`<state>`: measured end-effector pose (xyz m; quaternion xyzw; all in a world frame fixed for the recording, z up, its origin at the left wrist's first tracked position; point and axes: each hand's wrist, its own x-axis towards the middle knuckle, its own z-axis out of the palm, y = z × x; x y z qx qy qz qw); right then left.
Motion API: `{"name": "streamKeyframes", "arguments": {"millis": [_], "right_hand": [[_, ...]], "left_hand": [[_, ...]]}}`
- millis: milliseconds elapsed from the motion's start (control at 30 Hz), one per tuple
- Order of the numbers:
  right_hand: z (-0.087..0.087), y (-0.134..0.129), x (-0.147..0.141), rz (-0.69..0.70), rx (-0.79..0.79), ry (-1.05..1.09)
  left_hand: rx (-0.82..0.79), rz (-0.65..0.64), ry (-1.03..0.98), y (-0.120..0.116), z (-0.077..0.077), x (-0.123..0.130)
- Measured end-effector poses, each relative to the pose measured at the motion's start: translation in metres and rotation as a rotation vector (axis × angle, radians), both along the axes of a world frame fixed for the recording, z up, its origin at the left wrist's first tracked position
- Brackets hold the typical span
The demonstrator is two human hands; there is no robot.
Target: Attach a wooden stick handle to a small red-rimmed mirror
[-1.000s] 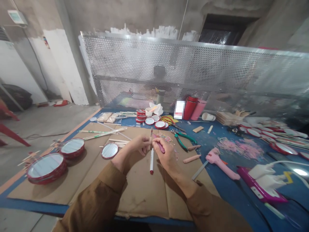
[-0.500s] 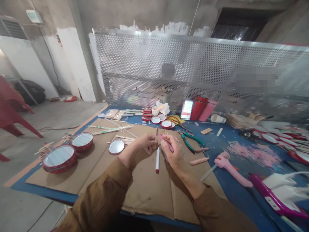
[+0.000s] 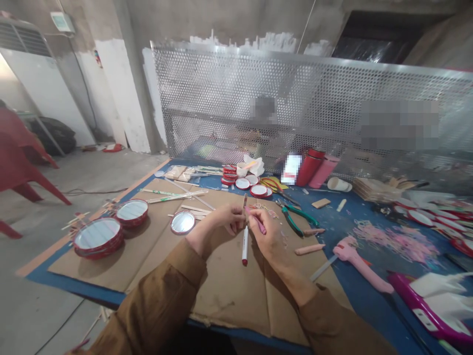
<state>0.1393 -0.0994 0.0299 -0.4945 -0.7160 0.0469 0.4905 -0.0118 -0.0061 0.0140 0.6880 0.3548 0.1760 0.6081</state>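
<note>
My left hand (image 3: 232,217) is closed around a thin wooden stick (image 3: 245,199) that stands up above its fingers. Against it, my right hand (image 3: 263,229) grips a pink tool (image 3: 259,224), whose tip meets the stick between both hands. A white marker with a red end (image 3: 245,246) lies on the cardboard (image 3: 229,291) just below the hands. To the left is a small round mirror-like disc (image 3: 183,223), with pale wooden sticks (image 3: 194,211) behind it.
Stacked red-rimmed discs (image 3: 98,238) stand at the left. Green-handled pliers (image 3: 293,219), a pink glue gun (image 3: 364,266), a purple power strip (image 3: 424,310) and pink bands (image 3: 397,241) lie to the right. A perforated metal panel (image 3: 221,84) rises behind red bottles (image 3: 310,165).
The whole view has shifted, so the scene appears slightly further right. Both hands keep nearly the same grip, with the pink tool still at the stick.
</note>
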Motion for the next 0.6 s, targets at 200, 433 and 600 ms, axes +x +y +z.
{"name": "streamKeyframes", "arguments": {"millis": [200,433,600], "right_hand": [[-0.001,-0.001,0.002,-0.050,0.005,-0.009],[0.002,-0.002,-0.001,-0.012,0.008,-0.029],[0.001,-0.001,0.001,-0.035,0.011,-0.016]], "left_hand": [[-0.013,0.003,0.021,-0.002,0.003,0.000],[-0.024,0.010,0.022,-0.005,0.010,0.000],[-0.030,0.030,0.054,-0.006,0.012,0.000]]}}
